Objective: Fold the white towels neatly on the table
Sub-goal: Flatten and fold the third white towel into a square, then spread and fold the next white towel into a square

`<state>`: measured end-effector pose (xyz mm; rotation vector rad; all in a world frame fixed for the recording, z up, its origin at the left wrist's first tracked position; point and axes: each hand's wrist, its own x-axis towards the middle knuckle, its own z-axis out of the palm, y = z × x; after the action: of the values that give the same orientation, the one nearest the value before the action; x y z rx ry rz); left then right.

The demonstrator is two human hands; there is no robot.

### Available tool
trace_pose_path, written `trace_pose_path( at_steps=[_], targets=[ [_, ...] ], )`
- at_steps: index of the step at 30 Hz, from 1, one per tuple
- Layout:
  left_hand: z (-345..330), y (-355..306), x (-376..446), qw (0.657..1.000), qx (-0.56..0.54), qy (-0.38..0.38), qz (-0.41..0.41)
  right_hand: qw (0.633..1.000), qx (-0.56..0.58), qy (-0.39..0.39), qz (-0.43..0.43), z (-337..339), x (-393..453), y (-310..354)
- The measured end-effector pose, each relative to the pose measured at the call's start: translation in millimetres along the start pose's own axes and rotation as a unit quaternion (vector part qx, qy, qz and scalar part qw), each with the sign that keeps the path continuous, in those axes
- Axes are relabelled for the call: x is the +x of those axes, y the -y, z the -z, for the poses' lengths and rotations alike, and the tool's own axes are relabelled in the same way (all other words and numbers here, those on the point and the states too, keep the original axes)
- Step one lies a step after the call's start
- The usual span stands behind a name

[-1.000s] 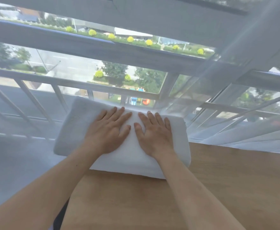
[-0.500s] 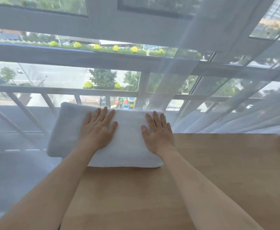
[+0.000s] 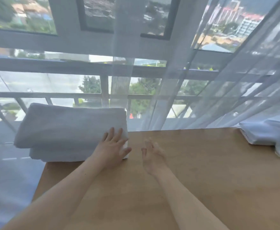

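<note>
A stack of folded white towels (image 3: 66, 128) sits at the far left corner of the wooden table (image 3: 194, 176), overhanging its left edge. My left hand (image 3: 112, 146) lies flat with spread fingers against the stack's near right corner. Just right of the stack, my right hand (image 3: 151, 155) hovers over bare wood, fingers apart, holding nothing. More white towels (image 3: 265, 133) lie at the table's far right edge, partly under the curtain.
A sheer white curtain (image 3: 227, 90) hangs along the table's far edge, in front of a large window with railings (image 3: 102, 95). The table's left edge (image 3: 40, 181) drops off to the floor.
My right hand has lifted off the towel stack and moved right over the table. My left hand has slid to the stack's right corner. The view has tilted up and right.
</note>
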<state>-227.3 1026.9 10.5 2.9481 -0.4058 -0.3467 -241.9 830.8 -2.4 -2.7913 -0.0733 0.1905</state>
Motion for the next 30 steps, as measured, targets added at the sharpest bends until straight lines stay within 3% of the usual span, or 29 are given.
trace_pose_path(
  at_steps=[4, 7, 13, 18, 24, 30],
  targets=[
    [-14.0, -82.5, 2.0, 0.993, -0.079, 0.085, -0.007, 0.998, 0.03, 0.019, -0.042, 11.9, -41.2, -73.0],
    [-32.7, -151.3, 3.1, 0.985, -0.066, 0.152, -0.039, 0.996, 0.05, 0.015, -0.074, 24.4, -72.0, -137.1],
    [-67.8, -283.0, 1.0, 0.974, -0.046, 0.194, -0.107, 0.986, 0.054, 0.059, -0.147, 45.8, -140.2, -261.6],
    [-81.1, -372.7, 16.2, 0.974, -0.03, 0.167, -0.15, 0.984, -0.003, 0.035, -0.176, 83.3, -180.7, -338.2],
    [-92.1, -440.6, 46.9, 0.982, 0.003, 0.054, -0.18, 0.977, 0.011, 0.012, -0.211, 115.0, -187.1, -405.9],
    [-111.8, -484.9, 109.8, 0.984, 0.0, 0.041, -0.174, 0.976, 0.024, 0.024, -0.216, 118.8, -159.3, -459.2]
  ],
)
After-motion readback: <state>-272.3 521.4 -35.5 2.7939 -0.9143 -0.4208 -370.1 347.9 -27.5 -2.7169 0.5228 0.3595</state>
